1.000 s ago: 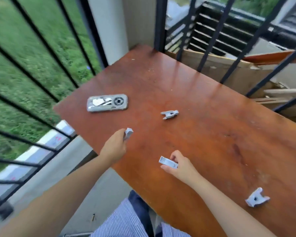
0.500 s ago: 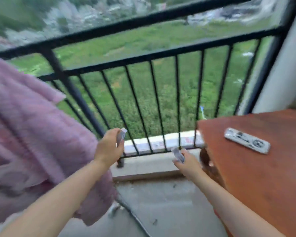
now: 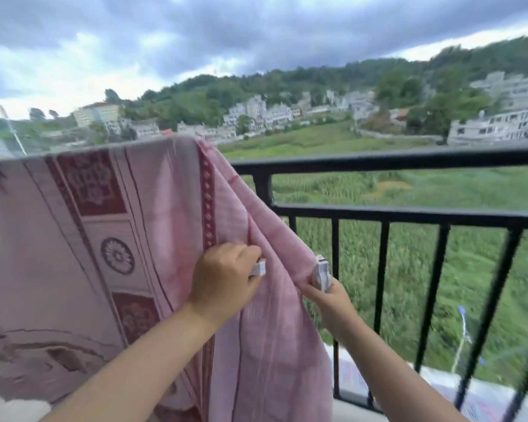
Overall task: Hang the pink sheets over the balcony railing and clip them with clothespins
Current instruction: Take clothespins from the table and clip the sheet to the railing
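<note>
A pink sheet (image 3: 165, 226) with dark red patterned borders hangs over the black balcony railing (image 3: 393, 161), covering its left part. My left hand (image 3: 223, 278) presses against the sheet and is closed around a white clothespin (image 3: 259, 268). My right hand (image 3: 326, 292) pinches the sheet's right edge and holds a second white clothespin (image 3: 322, 272) upright beside a railing bar. I cannot tell if either pin's jaws bite the cloth.
The railing's bare right part has vertical black bars (image 3: 433, 287) with a low ledge (image 3: 485, 391) at the base. Green fields and buildings lie beyond. The floor shows at the lower left (image 3: 9, 409).
The view has swung up from the table and the lower bars to the top rail. Both hands, each holding a clothespin, have risen to the sheet's right edge.
</note>
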A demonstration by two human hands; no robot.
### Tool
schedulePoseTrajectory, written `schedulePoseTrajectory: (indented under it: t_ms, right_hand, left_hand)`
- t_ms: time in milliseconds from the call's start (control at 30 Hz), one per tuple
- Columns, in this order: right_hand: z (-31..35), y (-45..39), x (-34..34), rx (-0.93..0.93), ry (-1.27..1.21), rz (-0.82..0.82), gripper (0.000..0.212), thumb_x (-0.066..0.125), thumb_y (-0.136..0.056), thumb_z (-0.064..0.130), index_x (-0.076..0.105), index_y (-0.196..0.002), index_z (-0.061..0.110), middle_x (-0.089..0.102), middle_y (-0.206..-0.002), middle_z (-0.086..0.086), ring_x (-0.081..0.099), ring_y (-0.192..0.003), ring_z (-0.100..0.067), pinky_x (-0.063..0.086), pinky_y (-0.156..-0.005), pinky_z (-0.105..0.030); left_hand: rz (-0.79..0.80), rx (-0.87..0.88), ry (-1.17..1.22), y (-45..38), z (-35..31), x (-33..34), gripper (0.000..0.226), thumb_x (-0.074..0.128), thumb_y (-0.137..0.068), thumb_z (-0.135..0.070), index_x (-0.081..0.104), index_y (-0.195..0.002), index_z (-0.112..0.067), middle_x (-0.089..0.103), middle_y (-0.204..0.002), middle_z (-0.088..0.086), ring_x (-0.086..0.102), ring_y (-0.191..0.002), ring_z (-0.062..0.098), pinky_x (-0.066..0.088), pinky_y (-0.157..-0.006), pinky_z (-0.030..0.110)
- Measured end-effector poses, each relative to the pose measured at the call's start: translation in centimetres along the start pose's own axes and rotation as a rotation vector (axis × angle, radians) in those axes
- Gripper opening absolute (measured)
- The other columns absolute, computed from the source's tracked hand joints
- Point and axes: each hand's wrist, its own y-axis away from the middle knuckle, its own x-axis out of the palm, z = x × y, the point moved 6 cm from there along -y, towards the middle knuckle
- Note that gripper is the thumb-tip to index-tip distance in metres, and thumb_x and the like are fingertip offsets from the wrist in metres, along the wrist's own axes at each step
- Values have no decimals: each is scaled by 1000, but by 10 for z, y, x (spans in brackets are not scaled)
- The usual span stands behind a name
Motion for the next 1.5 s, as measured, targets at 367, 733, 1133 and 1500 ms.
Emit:
schedulePoseTrajectory:
  t_ms: [367, 733, 1133, 1500]
  right_hand:
    - [100, -49, -37, -254, 63, -16, 20, 67, -74, 3, 61, -68, 21, 64, -68, 2, 63, -62, -9, 55, -57, -24]
    - [140, -30, -91, -359, -25, 135, 12, 59, -80, 6, 56, -68, 9, 51, -76, -13, 46, -76, -25, 39, -77, -44]
    - [76, -28, -79, -368, 224, 1, 36, 61, -84, 17, 38, -56, 16, 36, -60, -6, 34, -54, -11, 31, -60, -17]
    - [34, -13, -105, -214, -40, -179, 36, 64, -79, 2, 44, -55, 20, 41, -51, 6, 36, -48, -6, 30, -52, -25]
  left_hand:
    - [-144, 96, -142, -41, -26, -33, 17, 76, -63, -14, 69, -77, -7, 67, -67, 6, 58, -47, 21, 46, -44, 23]
    - [246, -179, 46, -143, -73, 35, 30, 55, -85, -29, 57, -111, -13, 63, -110, 9, 58, -101, 30, 45, -80, 36]
    - [-17, -324, 301, -174, -67, 19, 13, 62, -83, -19, 63, -88, -8, 49, -63, -4, 44, -58, 15, 27, -48, 20]
    - [-138, -400, 139, -186, -60, 38, 19, 60, -84, -17, 63, -97, -3, 67, -93, 16, 61, -83, 28, 39, -64, 26]
